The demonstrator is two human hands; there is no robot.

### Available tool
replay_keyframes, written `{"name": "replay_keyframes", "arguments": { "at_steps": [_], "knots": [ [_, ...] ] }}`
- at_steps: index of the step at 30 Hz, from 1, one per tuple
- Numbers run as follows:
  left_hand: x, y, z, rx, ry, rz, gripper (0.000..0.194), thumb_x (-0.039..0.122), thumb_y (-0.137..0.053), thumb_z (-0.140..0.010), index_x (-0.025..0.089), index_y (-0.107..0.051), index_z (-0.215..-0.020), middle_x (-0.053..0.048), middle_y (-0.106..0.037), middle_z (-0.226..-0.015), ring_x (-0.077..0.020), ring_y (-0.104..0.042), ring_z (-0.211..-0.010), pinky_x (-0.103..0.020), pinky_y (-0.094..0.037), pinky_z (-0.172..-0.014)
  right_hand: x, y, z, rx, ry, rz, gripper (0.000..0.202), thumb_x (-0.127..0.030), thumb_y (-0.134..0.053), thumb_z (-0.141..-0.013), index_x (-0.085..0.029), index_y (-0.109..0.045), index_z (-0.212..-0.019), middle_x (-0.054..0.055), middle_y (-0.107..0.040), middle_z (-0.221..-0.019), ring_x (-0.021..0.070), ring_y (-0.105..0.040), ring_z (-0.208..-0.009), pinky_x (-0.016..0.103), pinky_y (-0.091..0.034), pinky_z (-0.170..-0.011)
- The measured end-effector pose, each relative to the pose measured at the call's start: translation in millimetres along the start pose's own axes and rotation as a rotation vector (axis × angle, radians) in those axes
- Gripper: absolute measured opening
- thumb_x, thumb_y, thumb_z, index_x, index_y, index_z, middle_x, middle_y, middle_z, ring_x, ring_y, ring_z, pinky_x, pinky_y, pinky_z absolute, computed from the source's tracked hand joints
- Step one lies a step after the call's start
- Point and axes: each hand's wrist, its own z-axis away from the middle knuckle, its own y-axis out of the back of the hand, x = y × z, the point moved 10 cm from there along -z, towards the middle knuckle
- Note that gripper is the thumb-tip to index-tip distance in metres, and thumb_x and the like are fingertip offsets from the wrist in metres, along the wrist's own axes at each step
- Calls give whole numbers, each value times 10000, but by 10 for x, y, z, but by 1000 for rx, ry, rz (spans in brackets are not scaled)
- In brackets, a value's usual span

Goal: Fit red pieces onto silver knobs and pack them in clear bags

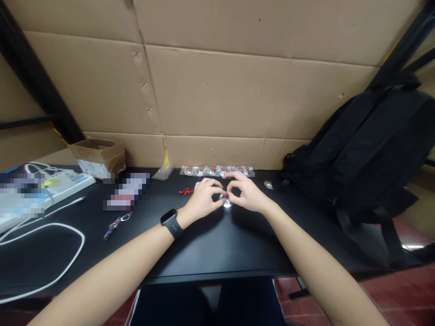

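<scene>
My left hand point(205, 198), with a dark watch point(171, 222) on its wrist, pinches at the left side of a small shiny round piece with a red top point(227, 203). From the right, my right hand point(246, 194) meets it, thumb and forefinger closed in a ring on the red top. The piece sits low, at or just above the black table; the fingers partly cover it. Just left of my left hand lies a red cord point(186, 191). Behind both hands runs a row of small clear bags point(217, 171) with shiny and red pieces inside.
A clear disc point(269, 184) lies to the right, near a black backpack point(367, 149). At the left are an open cardboard box point(98, 156), a keychain point(117, 225), a white cable point(83, 240) and a clear plastic bag point(162, 173). A cardboard wall point(217, 99) closes off the back.
</scene>
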Motion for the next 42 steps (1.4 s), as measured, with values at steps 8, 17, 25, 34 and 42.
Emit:
{"name": "replay_keyframes", "arguments": {
  "at_steps": [8, 17, 25, 34, 42],
  "knots": [
    [-43, -28, 8, -26, -35, -51, 123, 334, -692, -876, 337, -799, -937, -38, -700, -1145, -265, -539, -1147, -451, -403, -957, 163, -13, -8, 40, -54, 17, 69, -168, -661, -794, -207, -671, -737, 103, -631, -1258, 281, -596, -1193, 463, -443, -1045],
    [-559, 489, -114, -29, -17, -193, 225, 227, -566, -898, 273, -774, -971, -51, -739, -1065, -240, -640, -1045, -378, -443, -966, 699, 52, 57, 122, -224, 142, 107, -238, -658, -804, -205, -675, -704, 94, -665, -1164, 279, -610, -1139, 445, -470, -987],
    [-1451, 622, 101, -363, 331, -216, 166, 334, -626, -794, 254, -772, -791, -7, -764, -798, -188, -677, -717, -276, -454, -699, 917, -72, 99, 62, -299, 174, 98, -228, -663, -790, -201, -698, -702, 92, -659, -1158, 265, -611, -1101, 436, -475, -973],
    [-1471, 481, 154, -463, 400, -241, 168, 314, -786, -626, 248, -745, -775, 18, -742, -752, -161, -662, -661, -234, -416, -584, 944, -105, 104, 46, -308, 172, 98, -217, -667, -786, -197, -703, -697, 93, -660, -1157, 269, -614, -1109, 425, -456, -989],
    [-1581, 434, 176, -490, 397, -309, 69, 318, -747, -698, 254, -741, -724, -10, -740, -724, -174, -667, -658, -251, -429, -612, 990, -134, 111, 38, -324, 154, 98, -223, -679, -783, -204, -712, -693, 92, -657, -1158, 264, -615, -1087, 426, -456, -985]
  ]
}}
